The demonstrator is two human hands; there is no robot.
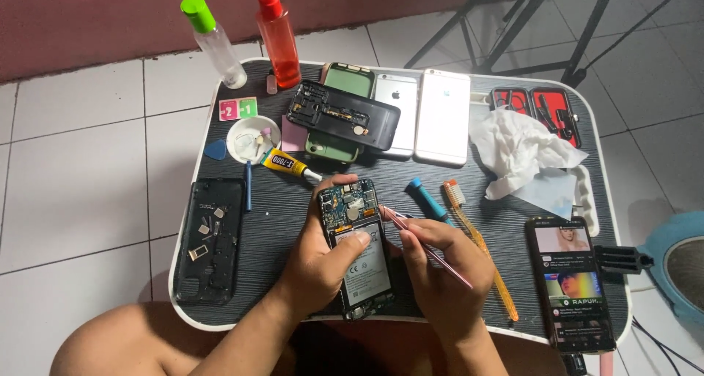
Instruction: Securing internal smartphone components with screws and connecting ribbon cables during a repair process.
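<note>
In the head view, an opened phone [356, 247], its back removed so that the circuit board and battery are exposed, is held on the near middle of a small dark table [279, 222]. It is gripped by the left hand [323, 262], whose fingers are wrapped round the left edge while the thumb is laid across the battery. Pink tweezers [425, 247] are pinched in the closed right hand [440, 269], and their tips are brought to the phone's right edge, just below the board.

Just beyond the phone, a yellow glue tube [286, 163] is laid with its nozzle towards it. To the right, a blue-tipped tool [429, 200] and an orange toothbrush [480, 247] are set close beside the right hand. A lit phone [576, 284] showing video is placed at the right near corner, and a crumpled tissue [521, 148] is heaped above it, partly covering an open tool case [546, 112]. A black back cover [209, 240] is laid along the left edge.

At the far side, a detached black frame [343, 115] is stacked over a green phone case [345, 82], beside two pale phones [425, 115]. A small white dish [249, 137] is seen to hold tiny parts, too small to be identified. A clear bottle with a green cap [214, 42] and a red spray bottle [279, 38] are stood upright at the far left corner.
</note>
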